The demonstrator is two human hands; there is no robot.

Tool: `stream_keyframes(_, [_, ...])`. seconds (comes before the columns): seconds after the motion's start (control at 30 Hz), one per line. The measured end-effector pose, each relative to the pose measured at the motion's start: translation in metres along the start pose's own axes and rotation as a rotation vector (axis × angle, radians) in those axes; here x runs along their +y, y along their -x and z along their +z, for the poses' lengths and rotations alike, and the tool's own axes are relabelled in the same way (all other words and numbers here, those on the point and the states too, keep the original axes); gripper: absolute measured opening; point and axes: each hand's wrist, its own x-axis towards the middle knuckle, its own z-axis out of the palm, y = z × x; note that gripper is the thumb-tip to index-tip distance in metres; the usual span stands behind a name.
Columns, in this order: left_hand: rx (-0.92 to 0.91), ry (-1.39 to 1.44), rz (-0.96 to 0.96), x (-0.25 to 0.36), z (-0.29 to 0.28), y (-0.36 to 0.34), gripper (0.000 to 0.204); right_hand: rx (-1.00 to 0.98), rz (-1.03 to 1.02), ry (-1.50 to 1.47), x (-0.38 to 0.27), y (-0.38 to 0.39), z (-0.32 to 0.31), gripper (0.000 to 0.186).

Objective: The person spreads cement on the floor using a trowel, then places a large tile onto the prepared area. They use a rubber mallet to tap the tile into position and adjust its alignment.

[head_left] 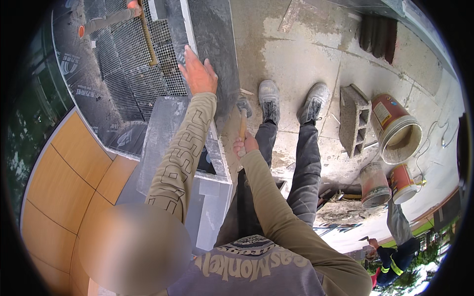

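My left hand (199,74) is open, its fingers spread at the pale edge of a long dark grey stone slab (212,29). Beside it is a black mesh grid (133,64) on a grey, dusty bed. Low in front of me, my right hand (245,144) is closed around the wooden handle of a mallet (243,127). The mallet's dusty grey head points away from me, next to my left shoe. Across the grid lie a yellow rod (147,42) and a grey cylinder (106,22) with orange at its ends. A smaller grey slab (160,116) shows beside my left forearm.
To the right of my shoes stand a hollow concrete block (353,118), a large red bucket (390,116) and smaller buckets (375,185). A thin cable (428,140) lies near them. Wood-coloured panels (64,182) are at left. Another person (395,259) stands at lower right.
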Motion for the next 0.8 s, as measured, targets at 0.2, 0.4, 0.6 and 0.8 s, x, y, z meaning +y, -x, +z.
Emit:
stream_keyframes(0.2, [0.006, -0.006, 0.004, 0.008, -0.007, -0.004, 0.078, 0.112, 0.104, -0.196, 0.020, -0.021, -0.034, 0.026])
stream_keyframes(0.4, [0.021, -0.010, 0.023, 0.006, 0.000, -0.007, 0.078, 0.001, 0.118, 0.010, -0.004, -0.011, -0.022, 0.025])
stream_keyframes(0.6, [0.017, -0.035, 0.003, 0.008, -0.006, -0.015, 0.076, 0.106, 0.048, 0.028, 0.003, -0.013, -0.024, 0.026])
stream_keyframes(0.8, [0.022, -0.030, -0.002, 0.007, -0.005, -0.013, 0.077, 0.079, 0.162, 0.047, 0.003, -0.018, -0.023, 0.026])
